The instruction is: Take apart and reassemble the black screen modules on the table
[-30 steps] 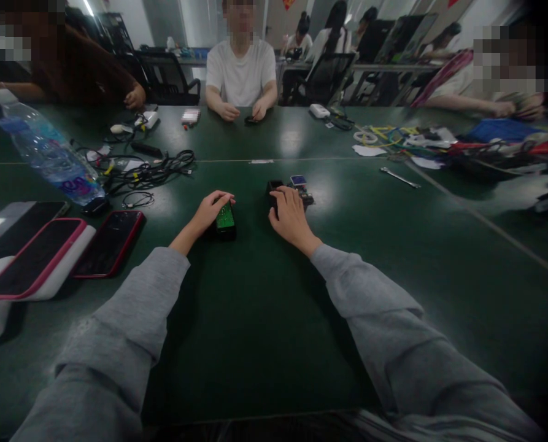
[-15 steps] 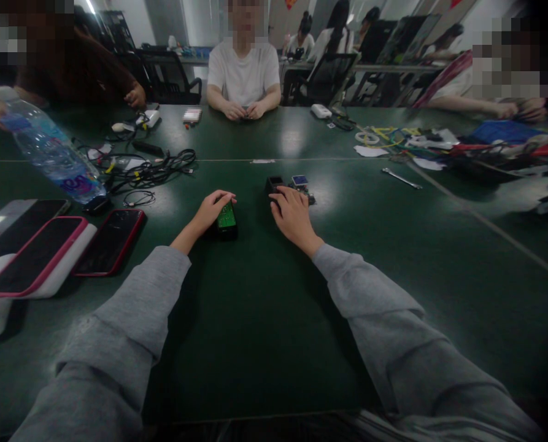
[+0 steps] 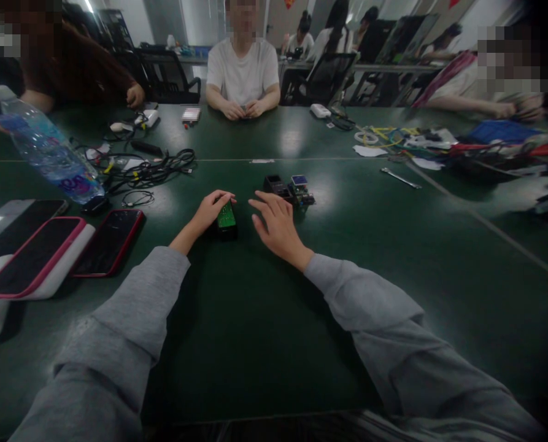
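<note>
On the dark green table, my left hand (image 3: 210, 212) is closed over the far end of a black casing with a green circuit board (image 3: 226, 215) in it. The fingers hide that end of the casing. To its right my right hand (image 3: 276, 227) is open, fingers spread, and holds nothing. Just beyond those fingers lies a black plastic housing (image 3: 274, 182) with a rectangular opening. Beside the housing sits a small electronic module with a screen (image 3: 299, 180), its board and dark parts showing below the screen.
Phones, one in a red case (image 3: 110, 242), and a tilted water bottle (image 3: 48, 147) are at the left. Black cables (image 3: 163, 169) lie behind them. A wrench (image 3: 400, 178) and a heap of wires (image 3: 458, 144) lie to the right. A person in white (image 3: 242, 70) sits opposite.
My right hand has moved left and toward me, off the black housing and screen module, which now show more fully. My left hand stays on the circuit board casing.
</note>
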{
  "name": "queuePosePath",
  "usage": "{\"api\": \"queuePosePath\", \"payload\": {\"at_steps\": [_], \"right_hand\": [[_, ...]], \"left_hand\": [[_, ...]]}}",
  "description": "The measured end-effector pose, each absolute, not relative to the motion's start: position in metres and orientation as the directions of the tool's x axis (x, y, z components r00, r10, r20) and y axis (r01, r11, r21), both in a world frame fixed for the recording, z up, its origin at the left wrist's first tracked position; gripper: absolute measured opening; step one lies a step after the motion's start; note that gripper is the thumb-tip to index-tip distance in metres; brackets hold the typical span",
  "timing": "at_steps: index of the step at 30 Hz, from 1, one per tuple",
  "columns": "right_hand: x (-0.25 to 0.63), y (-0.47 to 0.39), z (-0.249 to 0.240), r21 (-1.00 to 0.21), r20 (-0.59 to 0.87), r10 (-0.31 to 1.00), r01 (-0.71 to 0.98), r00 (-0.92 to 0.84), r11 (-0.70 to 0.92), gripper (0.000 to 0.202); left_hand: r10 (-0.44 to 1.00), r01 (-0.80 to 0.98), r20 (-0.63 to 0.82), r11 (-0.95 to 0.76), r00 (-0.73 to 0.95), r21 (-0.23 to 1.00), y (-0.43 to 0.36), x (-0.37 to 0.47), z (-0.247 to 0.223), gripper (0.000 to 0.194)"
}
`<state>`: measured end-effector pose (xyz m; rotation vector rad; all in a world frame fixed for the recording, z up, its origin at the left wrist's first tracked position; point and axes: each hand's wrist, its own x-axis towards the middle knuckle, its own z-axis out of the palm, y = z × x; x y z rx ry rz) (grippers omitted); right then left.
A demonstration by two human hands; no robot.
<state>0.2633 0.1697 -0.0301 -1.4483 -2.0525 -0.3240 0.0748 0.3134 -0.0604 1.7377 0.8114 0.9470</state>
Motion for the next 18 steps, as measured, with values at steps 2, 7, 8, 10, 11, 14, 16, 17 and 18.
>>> {"api": "queuePosePath", "payload": {"at_steps": [2,7,8,10,11,14,16,17,18], "right_hand": [[0.246,0.16,-0.027,-0.07,0.529,0.747,0.857,-0.402,0.511,0.039],[0.226,0.153,-0.03,-0.055,0.384,0.703,0.745,-0.599,0.665,0.049],[0.226,0.154,-0.031,-0.067,0.378,0.706,0.743,-0.599,0.666,0.048],[0.228,0.156,-0.031,-0.076,0.379,0.713,0.748,-0.59,0.66,0.045],[0.23,0.156,-0.031,-0.074,0.382,0.714,0.75,-0.587,0.657,0.044],[0.233,0.158,-0.029,-0.059,0.391,0.711,0.755,-0.584,0.653,0.041],[0.235,0.159,-0.029,-0.051,0.398,0.711,0.759,-0.581,0.649,0.041],[0.235,0.159,-0.028,-0.047,0.402,0.711,0.763,-0.577,0.645,0.04],[0.236,0.159,-0.028,-0.044,0.406,0.714,0.768,-0.571,0.639,0.04]], "left_hand": [[0.845,0.097,0.248,-0.331,0.474,0.939,0.312,0.075,-0.058,0.03],[0.853,0.082,0.234,-0.305,0.467,0.949,0.31,0.076,-0.056,0.03],[0.855,0.086,0.23,-0.302,0.465,0.949,0.309,0.076,-0.056,0.03],[0.858,0.086,0.223,-0.294,0.463,0.952,0.309,0.076,-0.056,0.031],[0.859,0.084,0.22,-0.289,0.462,0.954,0.309,0.076,-0.056,0.032],[0.864,0.083,0.216,-0.283,0.455,0.956,0.31,0.077,-0.057,0.034],[0.867,0.08,0.216,-0.28,0.45,0.957,0.311,0.077,-0.058,0.037],[0.867,0.076,0.216,-0.278,0.449,0.958,0.311,0.077,-0.059,0.039],[0.869,0.072,0.214,-0.273,0.446,0.959,0.311,0.078,-0.059,0.042]]}}
